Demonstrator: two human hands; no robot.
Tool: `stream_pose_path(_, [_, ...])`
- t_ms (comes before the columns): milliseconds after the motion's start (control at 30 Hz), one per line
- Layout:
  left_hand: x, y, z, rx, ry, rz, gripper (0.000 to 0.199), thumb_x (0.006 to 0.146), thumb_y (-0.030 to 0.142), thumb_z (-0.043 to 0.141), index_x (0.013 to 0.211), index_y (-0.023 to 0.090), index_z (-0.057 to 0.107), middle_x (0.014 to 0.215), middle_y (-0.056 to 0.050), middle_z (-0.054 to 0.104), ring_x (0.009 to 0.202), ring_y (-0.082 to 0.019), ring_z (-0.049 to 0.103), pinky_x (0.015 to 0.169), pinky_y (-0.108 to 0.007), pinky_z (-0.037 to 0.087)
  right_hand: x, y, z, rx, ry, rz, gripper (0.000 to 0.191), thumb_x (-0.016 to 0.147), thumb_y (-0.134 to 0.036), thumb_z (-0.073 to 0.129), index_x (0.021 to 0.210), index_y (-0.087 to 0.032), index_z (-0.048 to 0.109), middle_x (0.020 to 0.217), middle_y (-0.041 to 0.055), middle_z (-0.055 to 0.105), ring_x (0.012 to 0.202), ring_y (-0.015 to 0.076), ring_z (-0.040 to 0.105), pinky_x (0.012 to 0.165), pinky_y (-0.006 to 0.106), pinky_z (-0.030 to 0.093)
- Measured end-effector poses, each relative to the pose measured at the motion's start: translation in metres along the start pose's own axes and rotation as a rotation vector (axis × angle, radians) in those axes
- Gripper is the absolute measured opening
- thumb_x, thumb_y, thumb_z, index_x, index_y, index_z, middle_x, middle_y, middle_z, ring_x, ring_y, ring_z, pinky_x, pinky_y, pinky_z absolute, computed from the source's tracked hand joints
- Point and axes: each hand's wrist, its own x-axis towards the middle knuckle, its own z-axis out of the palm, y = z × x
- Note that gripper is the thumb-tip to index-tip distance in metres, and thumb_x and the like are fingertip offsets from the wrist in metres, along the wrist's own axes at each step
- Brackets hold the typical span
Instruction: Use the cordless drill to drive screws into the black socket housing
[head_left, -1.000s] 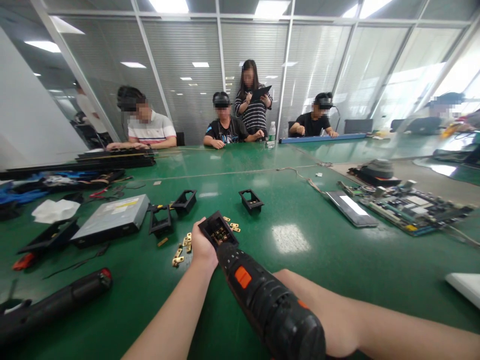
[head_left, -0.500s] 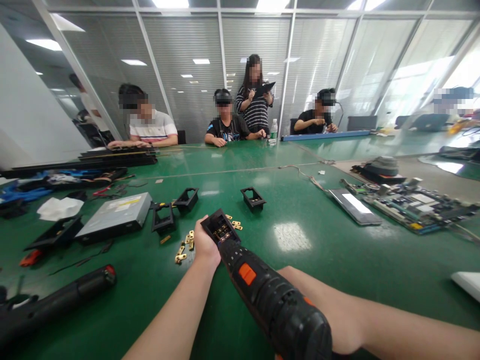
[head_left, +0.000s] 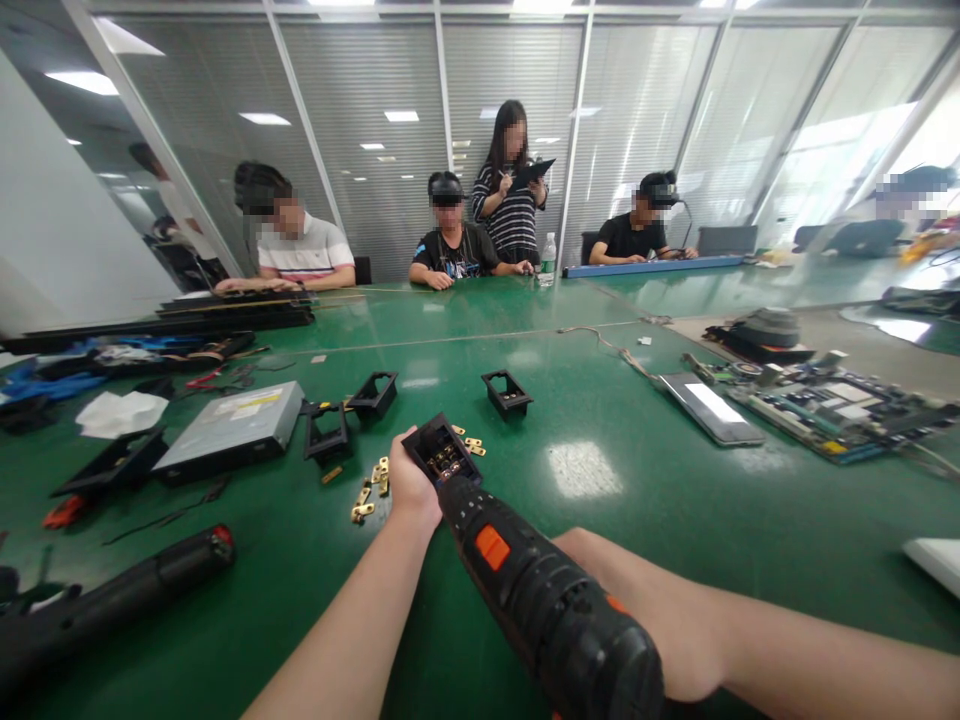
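Note:
My left hand (head_left: 414,482) is closed around the side of a small black plastic housing (head_left: 427,440), tilted so that brass-coloured contacts show inside it. A black cordless drill (head_left: 555,590) with orange switches points into the housing, its front end at the housing's near edge; the bit's tip is hidden. My right hand (head_left: 600,565) holds the drill from below, with its fingers mostly hidden behind the tool. Small brass plates (head_left: 364,510) lie on the green table left of my left hand, and more brass plates (head_left: 474,446) lie just beyond the housing.
Other black housings (head_left: 507,395) stand farther back. A silver disc drive (head_left: 232,430) lies left, with a black tool (head_left: 112,600) nearer me. On the right are a phone (head_left: 711,408) and a circuit board (head_left: 844,400). Several people sit or stand across the green table (head_left: 660,500).
My hands, the housing and the drill stay almost in place. Across the table at the right, a seated person's raised hands have come down to the long blue bar.

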Motion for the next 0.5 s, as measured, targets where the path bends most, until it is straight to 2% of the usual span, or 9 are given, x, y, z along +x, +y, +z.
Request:
stream_pose_path(167, [-0.0007,0.0001,0.0005,-0.028,-0.004,-0.018,0.035,0.083,0.035,0.042,0.070,0.013,0.066,0.058,-0.008,0.064,0.060,-0.024,0.067,0.057,-0.035,0.056,0.0003,-0.0005,-0.0010,-0.029,0.007,0.045,0.042,0.053,-0.028,0.089,0.060,-0.015,0.049,0.059,-0.0078,0.042,0.059,0.0076,0.034,0.052,0.019,0.035])
stream_pose_path(300, [0.0002,-0.0005,-0.0005,-0.035,0.004,-0.019,0.035,0.082,0.037,0.043,0.072,0.013,0.067,0.059,-0.009,0.065,0.058,-0.024,0.066,0.054,-0.035,0.055,-0.0005,0.0000,-0.0018,-0.073,0.014,0.026,0.046,0.053,-0.032,0.089,0.058,-0.016,0.046,0.060,-0.0077,0.041,0.059,0.0076,0.033,0.052,0.019,0.036])
stream_pose_path(500, [-0.0021,0.0004,0.0025,-0.004,-0.005,-0.001,0.035,0.082,0.036,0.042,0.068,0.014,0.065,0.055,-0.007,0.062,0.054,-0.023,0.064,0.051,-0.034,0.053,0.0005,0.0003,-0.0027,-0.023,-0.003,0.037,0.046,0.050,-0.033,0.092,0.058,-0.014,0.051,0.058,-0.0074,0.046,0.057,0.0072,0.037,0.050,0.019,0.036])
